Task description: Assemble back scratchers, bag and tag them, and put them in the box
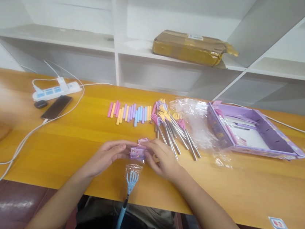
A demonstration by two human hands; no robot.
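A small purple printed card [138, 153] is held upright between my hands above the table. At its left edge, my left hand [109, 155] pinches it with thumb and fingers. My right hand [164, 159] grips the right side, fingers curled over, with pinkish pieces showing at the top. Just below lies a blue hand-shaped back scratcher [132, 180] in a clear plastic sleeve, its blue handle reaching past the table edge over my lap. Beyond my right hand is a pile of metal-stemmed back scratchers [169, 125] with coloured claw heads. Coloured handle tubes [130, 112] lie in a row behind the card.
An open purple box [264, 151] stands at the right beside crumpled clear plastic bags [195, 123]. At left are a white power strip [57, 91], a phone [56, 107] and trailing white cables [24, 140]. A taped brown parcel [189, 48] sits on the shelf.
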